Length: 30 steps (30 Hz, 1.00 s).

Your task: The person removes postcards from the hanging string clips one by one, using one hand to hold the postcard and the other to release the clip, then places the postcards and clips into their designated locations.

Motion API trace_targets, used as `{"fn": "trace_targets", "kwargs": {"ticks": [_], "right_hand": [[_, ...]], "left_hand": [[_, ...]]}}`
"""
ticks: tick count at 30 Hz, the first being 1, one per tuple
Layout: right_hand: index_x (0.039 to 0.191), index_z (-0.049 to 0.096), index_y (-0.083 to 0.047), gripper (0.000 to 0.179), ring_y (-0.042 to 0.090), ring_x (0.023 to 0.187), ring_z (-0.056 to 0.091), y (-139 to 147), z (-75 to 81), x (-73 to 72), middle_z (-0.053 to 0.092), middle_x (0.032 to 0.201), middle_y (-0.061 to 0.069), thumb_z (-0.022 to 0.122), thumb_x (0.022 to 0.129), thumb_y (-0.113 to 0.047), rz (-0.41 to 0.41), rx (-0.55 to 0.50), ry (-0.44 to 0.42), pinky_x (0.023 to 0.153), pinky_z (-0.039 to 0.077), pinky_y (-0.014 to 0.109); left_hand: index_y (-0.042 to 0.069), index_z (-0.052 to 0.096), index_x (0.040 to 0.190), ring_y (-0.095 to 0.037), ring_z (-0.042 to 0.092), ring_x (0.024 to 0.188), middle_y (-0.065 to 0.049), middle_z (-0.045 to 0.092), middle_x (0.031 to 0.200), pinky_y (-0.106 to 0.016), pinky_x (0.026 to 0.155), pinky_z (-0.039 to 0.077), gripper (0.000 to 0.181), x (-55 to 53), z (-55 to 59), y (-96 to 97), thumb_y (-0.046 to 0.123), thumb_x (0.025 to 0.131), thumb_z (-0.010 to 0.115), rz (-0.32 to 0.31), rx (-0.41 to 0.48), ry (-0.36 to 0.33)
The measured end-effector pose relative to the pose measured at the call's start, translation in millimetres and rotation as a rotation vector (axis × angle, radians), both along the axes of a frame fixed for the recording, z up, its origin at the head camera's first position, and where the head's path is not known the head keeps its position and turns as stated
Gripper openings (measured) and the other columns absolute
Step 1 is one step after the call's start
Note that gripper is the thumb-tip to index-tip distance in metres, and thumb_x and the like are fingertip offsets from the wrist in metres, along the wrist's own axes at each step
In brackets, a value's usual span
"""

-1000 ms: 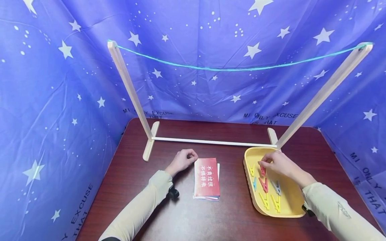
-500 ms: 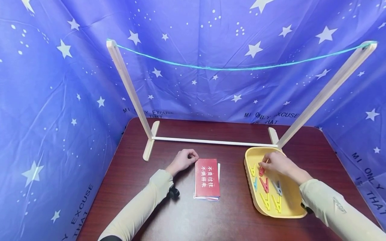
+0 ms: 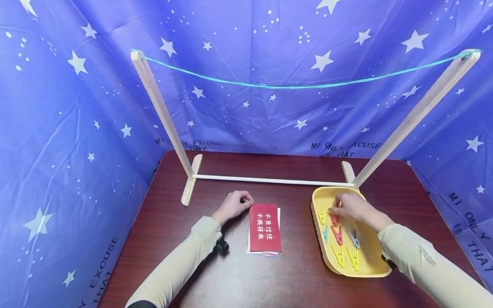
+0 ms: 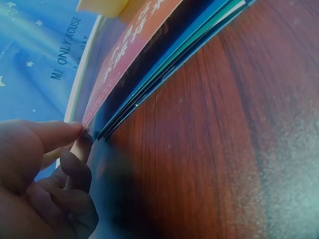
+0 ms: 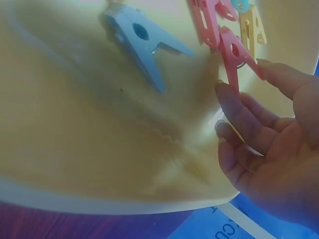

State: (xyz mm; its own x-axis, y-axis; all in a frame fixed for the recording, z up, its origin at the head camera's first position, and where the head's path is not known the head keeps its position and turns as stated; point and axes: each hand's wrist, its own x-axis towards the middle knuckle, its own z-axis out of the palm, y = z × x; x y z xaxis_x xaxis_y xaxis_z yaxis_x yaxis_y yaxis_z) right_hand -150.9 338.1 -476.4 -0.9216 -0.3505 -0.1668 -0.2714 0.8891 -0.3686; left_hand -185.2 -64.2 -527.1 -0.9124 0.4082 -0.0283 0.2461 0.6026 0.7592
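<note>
My left hand [image 3: 233, 206] pinches the top left corner of a red card [image 3: 265, 235] with white Chinese characters. The left wrist view shows that corner between thumb and finger, the card [image 4: 117, 64] raised off the stack of cards [image 4: 164, 64] under it. Over at the right, my right hand [image 3: 355, 208] reaches into a yellow tray [image 3: 374, 261]. Its thumb and fingers hold the two handle ends of a red clothespin [image 5: 234, 52]. Around it in the tray lie another red clothespin [image 3: 337, 236], a grey-blue one [image 5: 137, 37] and several yellow ones [image 3: 338, 256].
Behind the cards and tray stands a wooden frame, with a left post [image 3: 163, 113], a right post [image 3: 414, 122] and a low white rod [image 3: 269, 180]. A turquoise string [image 3: 285, 87] sags between the post tops. A blue starry curtain [image 3: 246, 128] surrounds the dark red table [image 3: 215, 278].
My right fingers have closed in on the red clothespin and shifted slightly left. The left hand stays at the card's corner; the card looks a little more tilted. The head view has shifted slightly.
</note>
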Motion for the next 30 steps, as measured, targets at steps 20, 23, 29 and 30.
{"fn": "trace_targets", "kwargs": {"ticks": [20, 23, 29, 30], "right_hand": [[0.073, 0.054, -0.013, 0.032, 0.012, 0.057, 0.045, -6, -9.4, -10.4, 0.051, 0.064, -0.004, 0.080, 0.086, -0.027, -0.008, 0.111, -0.038, 0.055, 0.035, 0.029], [0.073, 0.055, -0.013, 0.031, 0.014, 0.058, 0.046, -7, -10.1, -11.1, 0.052, 0.064, -0.003, 0.080, 0.086, -0.027, 0.005, 0.144, -0.028, 0.055, 0.037, 0.031], [0.072, 0.054, -0.014, 0.031, 0.015, 0.059, 0.047, -9, -10.3, -12.7, 0.052, 0.063, -0.004, 0.080, 0.085, -0.025, 0.022, 0.165, -0.017, 0.056, 0.038, 0.032], [0.073, 0.054, -0.013, 0.031, 0.015, 0.059, 0.047, -8, -10.9, -13.3, 0.051, 0.063, -0.003, 0.080, 0.085, -0.025, 0.019, 0.161, -0.019, 0.056, 0.037, 0.032]], "left_hand": [[0.013, 0.075, 0.095, -0.010, 0.066, 0.083, 0.004, 0.073, 0.085, -0.031, 0.078, 0.052, 0.004, -0.9, -3.1, 0.1, 0.016, 0.096, 0.073, -0.003, -0.073, 0.013], [0.014, 0.076, 0.094, -0.011, 0.067, 0.083, 0.005, 0.073, 0.085, -0.032, 0.077, 0.052, 0.004, -1.2, -2.5, -0.3, 0.017, 0.096, 0.073, 0.002, -0.089, 0.023], [0.016, 0.076, 0.092, -0.010, 0.067, 0.082, 0.006, 0.073, 0.084, -0.032, 0.075, 0.053, 0.004, -2.1, -2.1, -1.2, 0.017, 0.095, 0.073, 0.004, -0.102, 0.033], [0.016, 0.076, 0.092, -0.010, 0.067, 0.082, 0.007, 0.073, 0.084, -0.032, 0.075, 0.052, 0.004, -2.4, -2.3, -1.2, 0.017, 0.095, 0.074, 0.005, -0.103, 0.033]]}}
